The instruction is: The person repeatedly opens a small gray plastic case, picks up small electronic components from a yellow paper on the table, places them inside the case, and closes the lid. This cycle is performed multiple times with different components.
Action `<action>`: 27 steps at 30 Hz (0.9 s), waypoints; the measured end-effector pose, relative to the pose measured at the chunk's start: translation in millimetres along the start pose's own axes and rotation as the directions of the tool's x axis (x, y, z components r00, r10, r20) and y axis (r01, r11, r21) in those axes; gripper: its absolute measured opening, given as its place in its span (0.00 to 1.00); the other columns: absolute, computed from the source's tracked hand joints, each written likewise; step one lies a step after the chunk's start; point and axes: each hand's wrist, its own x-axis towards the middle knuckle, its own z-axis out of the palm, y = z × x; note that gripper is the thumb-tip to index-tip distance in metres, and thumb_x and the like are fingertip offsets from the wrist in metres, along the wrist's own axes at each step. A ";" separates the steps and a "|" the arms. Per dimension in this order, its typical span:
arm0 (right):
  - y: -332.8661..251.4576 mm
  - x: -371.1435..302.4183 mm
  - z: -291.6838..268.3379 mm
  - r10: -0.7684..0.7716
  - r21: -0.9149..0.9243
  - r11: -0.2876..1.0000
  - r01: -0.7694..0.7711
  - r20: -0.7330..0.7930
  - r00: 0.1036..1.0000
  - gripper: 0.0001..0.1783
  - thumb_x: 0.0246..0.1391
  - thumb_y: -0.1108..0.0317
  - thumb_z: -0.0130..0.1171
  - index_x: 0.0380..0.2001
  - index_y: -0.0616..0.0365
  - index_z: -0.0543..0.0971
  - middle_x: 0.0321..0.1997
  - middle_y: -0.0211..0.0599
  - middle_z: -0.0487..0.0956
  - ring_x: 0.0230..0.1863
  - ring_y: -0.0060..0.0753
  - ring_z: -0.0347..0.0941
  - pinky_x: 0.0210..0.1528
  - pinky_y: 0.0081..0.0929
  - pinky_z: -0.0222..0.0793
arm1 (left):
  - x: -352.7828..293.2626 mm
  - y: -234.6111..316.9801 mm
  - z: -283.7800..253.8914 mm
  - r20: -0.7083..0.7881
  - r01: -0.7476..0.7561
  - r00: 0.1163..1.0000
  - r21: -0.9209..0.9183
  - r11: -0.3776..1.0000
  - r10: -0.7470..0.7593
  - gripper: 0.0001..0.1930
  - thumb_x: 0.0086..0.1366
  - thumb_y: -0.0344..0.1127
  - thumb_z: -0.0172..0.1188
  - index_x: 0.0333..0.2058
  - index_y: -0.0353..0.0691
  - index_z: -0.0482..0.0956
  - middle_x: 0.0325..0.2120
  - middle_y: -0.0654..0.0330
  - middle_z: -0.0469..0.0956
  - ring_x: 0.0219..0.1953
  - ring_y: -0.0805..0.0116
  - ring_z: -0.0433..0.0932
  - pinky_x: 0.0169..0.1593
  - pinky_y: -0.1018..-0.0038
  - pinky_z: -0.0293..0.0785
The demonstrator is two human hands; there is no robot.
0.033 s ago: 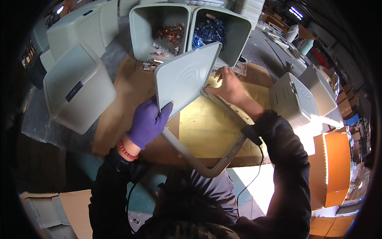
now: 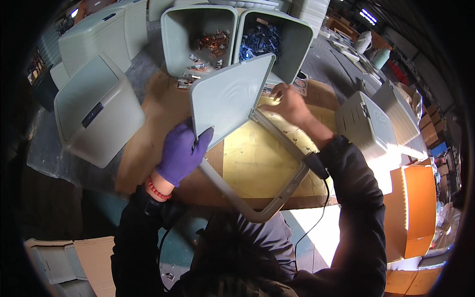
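Note:
My left hand [image 2: 183,151], in a purple glove, grips the lower left edge of a pale grey-green lid [image 2: 227,99]. The lid stands tilted up from a grey rectangular frame [image 2: 230,193] with rounded corners, which lies below it and overhangs the table's near edge. Their joint is at the far corner of the frame. Just right of that joint is my bare right hand [image 2: 293,106], thumb and bent fingers apart, no longer touching the frame as far as I can see. Nothing shows between its fingers.
Two grey bins [image 2: 166,44] at the back hold small coppery parts [image 2: 215,42] and dark blue parts [image 2: 262,42]. A lidded bin [image 2: 116,123] stands left, and more lids and bins [image 2: 363,119] right. Yellow sheeting [image 2: 247,158] and brown board [image 2: 143,133] cover the table.
My right hand has moved slightly right, away from the joint, and its fingers have loosened. The lid has shifted slightly left at its upper left corner, still in my left hand.

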 end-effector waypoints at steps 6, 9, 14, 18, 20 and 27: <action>63.2 58.0 5.1 -0.160 -0.219 0.963 0.159 0.015 0.987 0.17 0.46 0.64 0.73 0.39 0.57 0.82 0.42 0.47 0.82 0.46 0.50 0.80 0.50 0.40 0.76 | 6.3 -18.5 -8.6 -0.164 0.111 0.983 0.181 0.977 -0.081 0.13 0.65 0.40 0.66 0.33 0.33 0.85 0.33 0.53 0.76 0.32 0.53 0.76 0.36 0.62 0.73; 74.6 79.9 27.7 -0.151 -0.258 0.950 0.174 0.107 0.983 0.15 0.46 0.66 0.72 0.38 0.57 0.83 0.43 0.46 0.83 0.48 0.51 0.80 0.52 0.42 0.75 | 7.9 -22.2 -10.8 -0.190 0.125 0.977 0.121 0.985 -0.101 0.10 0.65 0.37 0.66 0.36 0.34 0.85 0.35 0.52 0.78 0.40 0.55 0.76 0.43 0.66 0.72; 53.0 70.5 0.6 -0.138 -0.298 0.939 0.168 0.120 0.983 0.13 0.48 0.69 0.61 0.39 0.53 0.86 0.39 0.51 0.85 0.43 0.55 0.82 0.52 0.44 0.77 | 8.2 -27.6 -11.2 -0.203 0.083 0.978 0.149 0.985 -0.051 0.13 0.66 0.35 0.66 0.44 0.32 0.81 0.41 0.52 0.77 0.39 0.60 0.74 0.43 0.70 0.72; 0.8 -8.1 -47.6 -0.180 0.326 0.939 0.109 0.195 0.964 0.10 0.57 0.77 0.59 0.40 0.59 0.86 0.34 0.41 0.86 0.34 0.35 0.84 0.39 0.33 0.81 | 7.1 -35.4 -8.6 -0.226 0.151 0.967 0.152 0.977 -0.114 0.17 0.68 0.36 0.66 0.50 0.32 0.77 0.42 0.51 0.76 0.35 0.65 0.74 0.42 0.68 0.73; -18.6 -66.9 -61.2 -0.270 0.741 0.651 -0.164 0.427 0.863 0.08 0.61 0.81 0.59 0.40 0.64 0.85 0.33 0.36 0.85 0.32 0.22 0.81 0.34 0.23 0.79 | 9.4 -34.1 -9.6 -0.343 0.126 0.938 0.243 0.962 -0.036 0.18 0.71 0.39 0.62 0.53 0.33 0.77 0.44 0.50 0.75 0.38 0.64 0.76 0.44 0.68 0.74; -48.7 -138.5 -36.4 -0.214 0.724 0.665 -0.185 0.422 0.881 0.05 0.58 0.81 0.63 0.37 0.69 0.85 0.35 0.36 0.80 0.31 0.24 0.81 0.34 0.23 0.79 | -6.2 59.7 -16.2 -0.443 -0.049 0.894 0.055 0.997 0.069 0.18 0.77 0.35 0.47 0.57 0.30 0.75 0.56 0.49 0.76 0.57 0.53 0.74 0.62 0.62 0.68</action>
